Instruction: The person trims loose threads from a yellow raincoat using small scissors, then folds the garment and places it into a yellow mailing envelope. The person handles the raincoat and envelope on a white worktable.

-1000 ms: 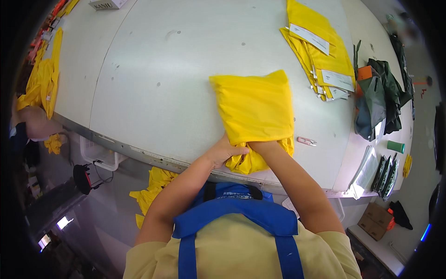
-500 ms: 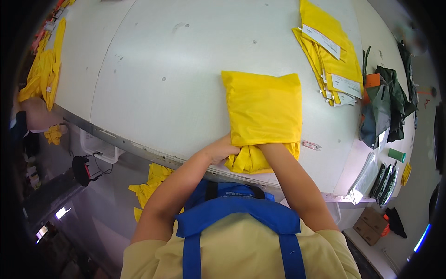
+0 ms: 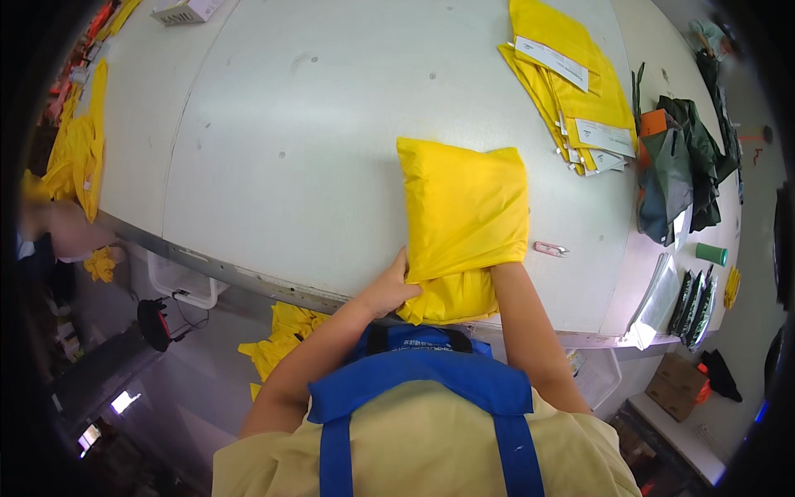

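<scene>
Far left of the frame there's a strip of yellow fabric hanging along the edge of the big white worktop, and a small white box sits at the upper left corner. Down below the worktop edge, lower left of centre, a heap of yellow scraps lies on the floor. Moving toward the middle, the left hand is at the near edge of the worktop, its grip pressed together on the lower left corner of the yellow plastic bag, thumb up along the bag's side. The bag lies flat just right of centre, puffy, with more yellow material sticking out of its open bottom end at the worktop edge. The right hand is tucked inside that opening, only the forearm shows, so I can't tell how its grip is set. Just right of the bag there's a small pink and silver clip. Upper right has a stack of flat yellow bags with white labels, then a dark green bundle and a green tube at the far right.
</scene>
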`<state>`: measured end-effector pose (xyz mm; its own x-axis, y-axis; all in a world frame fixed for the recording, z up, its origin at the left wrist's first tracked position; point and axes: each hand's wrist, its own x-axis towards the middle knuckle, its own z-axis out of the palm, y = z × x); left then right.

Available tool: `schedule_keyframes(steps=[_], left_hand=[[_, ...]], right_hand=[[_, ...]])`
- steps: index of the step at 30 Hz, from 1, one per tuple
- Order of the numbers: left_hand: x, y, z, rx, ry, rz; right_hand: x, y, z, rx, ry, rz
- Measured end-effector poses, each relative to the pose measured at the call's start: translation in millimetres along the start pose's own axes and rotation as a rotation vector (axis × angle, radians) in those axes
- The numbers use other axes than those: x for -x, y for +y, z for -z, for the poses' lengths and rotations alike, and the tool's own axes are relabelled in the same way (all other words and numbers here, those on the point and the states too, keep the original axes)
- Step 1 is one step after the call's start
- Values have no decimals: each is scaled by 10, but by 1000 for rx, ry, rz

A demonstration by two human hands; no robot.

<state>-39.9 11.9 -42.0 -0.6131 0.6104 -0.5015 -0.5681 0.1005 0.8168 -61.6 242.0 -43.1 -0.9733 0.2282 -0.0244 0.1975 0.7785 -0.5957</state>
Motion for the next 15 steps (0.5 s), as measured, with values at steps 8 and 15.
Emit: schedule_keyframes(steps=[8,15], left_hand=[[-191,707,-688,-1408,94,-957],[-736,676,-1079,-1358,-232,-799]], right_hand=[[252,-133,-218,174,87,5],[291,-96,-244,169,56,35]])
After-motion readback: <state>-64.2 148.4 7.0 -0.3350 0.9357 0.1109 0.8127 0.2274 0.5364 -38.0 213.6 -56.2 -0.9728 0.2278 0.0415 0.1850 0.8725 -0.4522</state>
